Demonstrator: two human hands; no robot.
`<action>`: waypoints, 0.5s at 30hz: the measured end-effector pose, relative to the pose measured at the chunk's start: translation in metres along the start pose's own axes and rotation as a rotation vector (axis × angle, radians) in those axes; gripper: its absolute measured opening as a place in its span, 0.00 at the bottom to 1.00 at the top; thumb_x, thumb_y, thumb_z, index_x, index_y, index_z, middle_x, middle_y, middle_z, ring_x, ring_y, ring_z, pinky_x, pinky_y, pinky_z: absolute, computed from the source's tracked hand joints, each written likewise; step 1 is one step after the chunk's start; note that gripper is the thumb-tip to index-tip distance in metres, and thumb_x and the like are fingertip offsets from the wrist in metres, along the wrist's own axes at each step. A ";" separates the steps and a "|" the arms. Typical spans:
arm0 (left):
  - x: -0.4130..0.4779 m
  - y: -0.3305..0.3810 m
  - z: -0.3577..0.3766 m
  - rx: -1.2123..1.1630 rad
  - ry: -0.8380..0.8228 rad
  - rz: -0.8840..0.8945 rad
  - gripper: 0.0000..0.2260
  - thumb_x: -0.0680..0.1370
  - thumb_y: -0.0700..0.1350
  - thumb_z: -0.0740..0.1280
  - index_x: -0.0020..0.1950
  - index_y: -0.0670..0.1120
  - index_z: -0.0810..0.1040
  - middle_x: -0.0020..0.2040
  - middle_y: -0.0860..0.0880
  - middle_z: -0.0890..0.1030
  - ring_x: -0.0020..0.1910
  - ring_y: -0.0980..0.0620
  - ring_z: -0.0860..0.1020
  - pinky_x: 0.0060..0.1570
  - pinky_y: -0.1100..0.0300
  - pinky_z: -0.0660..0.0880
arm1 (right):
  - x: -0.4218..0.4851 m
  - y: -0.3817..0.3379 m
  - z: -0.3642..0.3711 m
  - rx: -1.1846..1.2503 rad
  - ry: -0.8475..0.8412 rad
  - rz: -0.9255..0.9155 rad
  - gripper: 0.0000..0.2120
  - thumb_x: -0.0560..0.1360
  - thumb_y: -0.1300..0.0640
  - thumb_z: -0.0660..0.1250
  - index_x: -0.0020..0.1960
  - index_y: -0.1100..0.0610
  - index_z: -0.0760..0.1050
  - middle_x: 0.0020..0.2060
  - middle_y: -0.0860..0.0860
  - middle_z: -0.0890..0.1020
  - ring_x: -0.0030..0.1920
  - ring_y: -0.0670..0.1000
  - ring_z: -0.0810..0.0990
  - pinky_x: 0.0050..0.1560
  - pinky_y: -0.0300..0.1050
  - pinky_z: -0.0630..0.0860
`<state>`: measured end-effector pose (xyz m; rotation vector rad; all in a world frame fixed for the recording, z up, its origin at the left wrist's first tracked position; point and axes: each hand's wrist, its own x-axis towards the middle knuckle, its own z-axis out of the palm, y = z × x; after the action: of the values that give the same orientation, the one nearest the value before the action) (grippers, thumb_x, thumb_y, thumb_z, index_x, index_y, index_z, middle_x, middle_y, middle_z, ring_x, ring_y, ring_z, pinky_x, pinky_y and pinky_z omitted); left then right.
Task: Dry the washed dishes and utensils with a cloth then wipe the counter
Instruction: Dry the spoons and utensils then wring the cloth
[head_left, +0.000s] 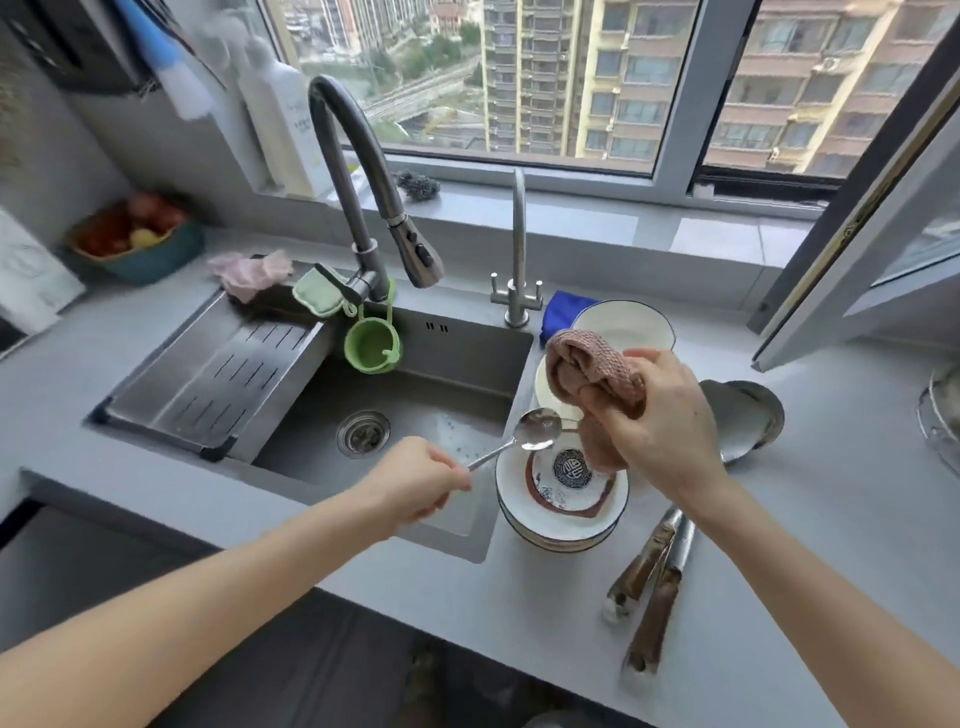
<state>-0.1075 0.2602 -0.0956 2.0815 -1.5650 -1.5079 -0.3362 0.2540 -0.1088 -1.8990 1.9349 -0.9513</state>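
Observation:
My left hand (423, 480) grips the handle of a metal spoon (537, 428), whose bowl hangs over a stack of white bowls (519, 501) on the grey counter (810, 519) beside the sink. My right hand (662, 421) holds a bunched brown-pink cloth (597, 376) just right of the spoon's bowl, close to it. A small patterned dish (571, 473) lies inside the top bowl. Behind the cloth stand a white plate (626, 325) and another white dish (545, 389). A steel bowl (743, 415) lies tilted on the right.
The steel sink (415, 410) with a drain tray (218, 374) lies to the left, with two faucets (363, 208) behind it. Several brown-handled utensils (654, 571) lie on the counter in front. A blue cloth (563, 312), a green cup (371, 343) and a fruit bowl (135, 244) are further back.

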 end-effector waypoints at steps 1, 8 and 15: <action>-0.003 -0.001 -0.008 0.016 0.056 0.041 0.07 0.74 0.41 0.66 0.38 0.43 0.83 0.28 0.48 0.71 0.24 0.52 0.66 0.23 0.67 0.61 | 0.003 -0.005 0.005 -0.012 -0.010 -0.040 0.24 0.72 0.43 0.63 0.58 0.60 0.78 0.61 0.57 0.75 0.61 0.58 0.72 0.59 0.49 0.67; -0.016 0.018 -0.056 0.393 0.347 0.292 0.13 0.74 0.51 0.66 0.30 0.52 0.78 0.25 0.51 0.74 0.29 0.54 0.72 0.30 0.62 0.65 | 0.032 -0.064 0.060 -0.221 -0.079 -0.702 0.24 0.74 0.48 0.57 0.71 0.47 0.66 0.67 0.57 0.73 0.64 0.60 0.72 0.64 0.57 0.66; 0.005 0.000 -0.118 0.361 0.360 0.348 0.12 0.73 0.50 0.66 0.31 0.51 0.79 0.26 0.51 0.74 0.29 0.53 0.71 0.29 0.61 0.63 | 0.080 -0.103 0.101 -0.172 0.115 -0.719 0.22 0.77 0.40 0.55 0.35 0.52 0.77 0.28 0.47 0.77 0.28 0.52 0.76 0.30 0.39 0.62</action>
<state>-0.0185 0.2057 -0.0405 1.9579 -2.0177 -0.7324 -0.2020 0.1586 -0.1008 -2.7782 1.4157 -1.1051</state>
